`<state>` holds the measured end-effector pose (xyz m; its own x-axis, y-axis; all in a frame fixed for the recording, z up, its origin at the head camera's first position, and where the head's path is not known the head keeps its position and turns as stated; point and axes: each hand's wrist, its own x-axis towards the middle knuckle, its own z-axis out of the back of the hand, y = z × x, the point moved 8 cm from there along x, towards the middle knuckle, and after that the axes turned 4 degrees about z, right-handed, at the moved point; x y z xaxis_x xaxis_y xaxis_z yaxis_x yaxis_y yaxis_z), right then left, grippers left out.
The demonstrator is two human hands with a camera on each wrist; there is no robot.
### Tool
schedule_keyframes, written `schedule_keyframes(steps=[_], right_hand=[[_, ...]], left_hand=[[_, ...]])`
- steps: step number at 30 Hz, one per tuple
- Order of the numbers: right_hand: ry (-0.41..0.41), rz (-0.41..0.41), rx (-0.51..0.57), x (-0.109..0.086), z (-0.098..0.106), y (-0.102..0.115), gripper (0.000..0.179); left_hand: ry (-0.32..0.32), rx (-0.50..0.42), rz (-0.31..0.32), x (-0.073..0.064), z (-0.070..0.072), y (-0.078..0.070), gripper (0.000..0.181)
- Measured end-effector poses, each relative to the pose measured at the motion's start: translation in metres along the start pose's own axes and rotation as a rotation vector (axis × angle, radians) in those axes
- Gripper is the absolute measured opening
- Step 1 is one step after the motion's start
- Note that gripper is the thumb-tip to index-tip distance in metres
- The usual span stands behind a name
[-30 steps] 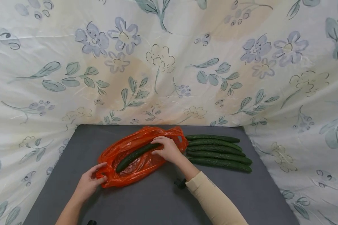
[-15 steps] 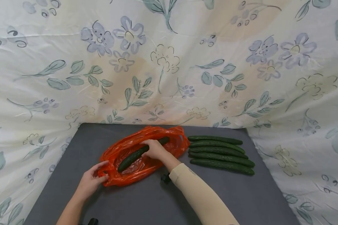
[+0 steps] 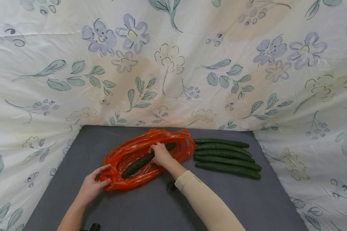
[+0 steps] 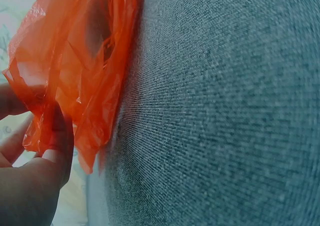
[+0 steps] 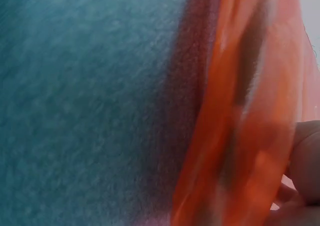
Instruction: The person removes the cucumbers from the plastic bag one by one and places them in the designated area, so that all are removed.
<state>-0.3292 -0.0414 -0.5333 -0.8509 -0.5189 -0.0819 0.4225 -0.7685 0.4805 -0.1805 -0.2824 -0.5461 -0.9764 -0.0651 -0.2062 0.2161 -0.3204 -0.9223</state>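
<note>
A thin orange plastic bag (image 3: 127, 146) lies spread with its mouth facing up, and one dark green cucumber (image 3: 136, 166) lies slanted inside it. My right hand (image 3: 163, 157) reaches into the mouth and grips that cucumber around its middle, with both ends showing. At the bag's near left end, my left hand (image 3: 90, 188) pinches the handle edge; the left wrist view has the thumb and fingers on either side of the crumpled film (image 4: 42, 131). In the right wrist view, the bag wall (image 5: 265, 156) covers much of the work, and a dark long shape shows through it.
Several cucumbers (image 3: 224, 155) lie side by side on the grey tabletop (image 3: 219, 199), just right of the bag. Floral cloth (image 3: 167, 80) hangs behind the table and along both sides. A small black object (image 3: 171, 185) sits under the right forearm.
My right hand has shifted from the cucumber's far right end to its middle, and the cucumber has settled in the bag. My left hand stays at the same bag edge.
</note>
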Motion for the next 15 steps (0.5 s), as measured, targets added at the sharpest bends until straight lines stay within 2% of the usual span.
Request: schedule_keyframes(steps=[3,6,9,15], right_hand=[[0.031,-0.031,0.025,0.000,-0.003,-0.002,0.034],[0.036,-0.009,0.004,-0.001,-0.004,-0.003,0.037],[0.015,0.038,-0.028,-0.002,-0.001,-0.002,0.045],[-0.053,0.093,-0.050,-0.007,0.015,0.007,0.042]], left_hand=[[0.004,-0.003,0.007,0.001,-0.001,0.000,0.063],[0.000,0.005,0.003,0.001,-0.002,-0.001,0.062],[0.002,0.005,0.001,0.001,-0.002,-0.002,0.062],[-0.007,0.012,-0.006,0.000,-0.002,-0.002,0.061]])
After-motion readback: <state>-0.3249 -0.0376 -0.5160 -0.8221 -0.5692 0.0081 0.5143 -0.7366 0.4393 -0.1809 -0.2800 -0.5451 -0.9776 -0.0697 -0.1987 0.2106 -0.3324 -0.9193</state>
